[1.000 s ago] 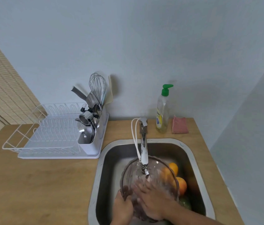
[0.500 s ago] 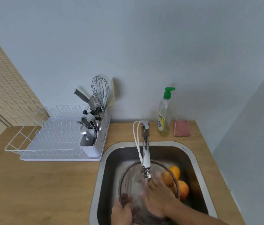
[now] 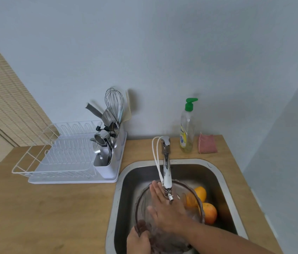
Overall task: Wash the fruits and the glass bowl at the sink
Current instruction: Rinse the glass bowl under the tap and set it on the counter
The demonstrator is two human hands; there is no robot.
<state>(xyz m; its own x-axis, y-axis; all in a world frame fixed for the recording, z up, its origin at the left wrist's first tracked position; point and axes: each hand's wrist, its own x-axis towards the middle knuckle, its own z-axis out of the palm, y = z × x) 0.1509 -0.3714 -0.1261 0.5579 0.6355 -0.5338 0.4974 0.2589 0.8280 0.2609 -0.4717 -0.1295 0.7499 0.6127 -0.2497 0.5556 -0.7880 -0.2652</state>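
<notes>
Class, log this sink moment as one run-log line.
left hand: grips glass bowl rim | right hand: flat inside bowl | fruits: in sink

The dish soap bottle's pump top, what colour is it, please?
Green, on the clear dish soap bottle; head view.

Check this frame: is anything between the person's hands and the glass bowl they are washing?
Nothing visible is. The right hand lies flat inside the glass bowl, under the faucet, and the left hand grips its near rim. The oranges sit beside the bowl in the sink, clear of both hands.
</notes>
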